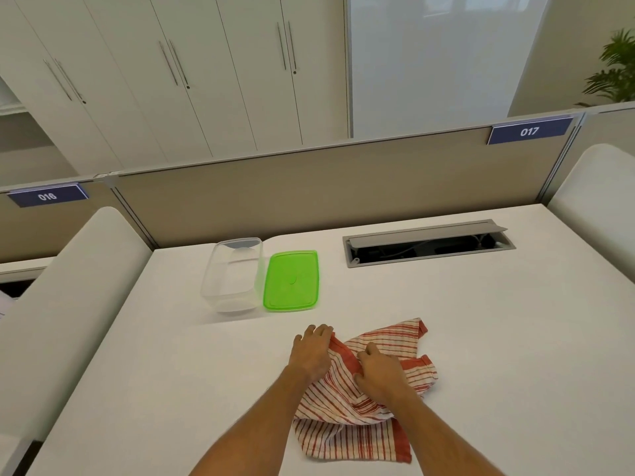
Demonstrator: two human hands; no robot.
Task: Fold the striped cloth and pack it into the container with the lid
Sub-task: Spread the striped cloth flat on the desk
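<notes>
The striped cloth (pixel 357 431), white with thin red stripes and broad red borders, lies rumpled at lower centre of the table (pixel 171 372); the left hand (pixel 314 352) presses its left edge with fingers flat; the right hand (pixel 378 372) pinches a raised fold mid-cloth. The clear container (pixel 233 276) and green lid (pixel 291 280) sit side by side above.

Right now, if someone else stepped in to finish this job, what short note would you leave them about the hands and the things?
Left hand: rests on the left edge of the striped cloth; unclear whether its fingers pinch it.
Right hand: fingers curled into the cloth's middle, gripping it.
Striped cloth: crumpled on the table, not folded.
Container: open and empty, farther back, with the green lid flat beside it on its right.
Done: lid off.
Left: fold the cloth, pack it in, close the lid.
</notes>
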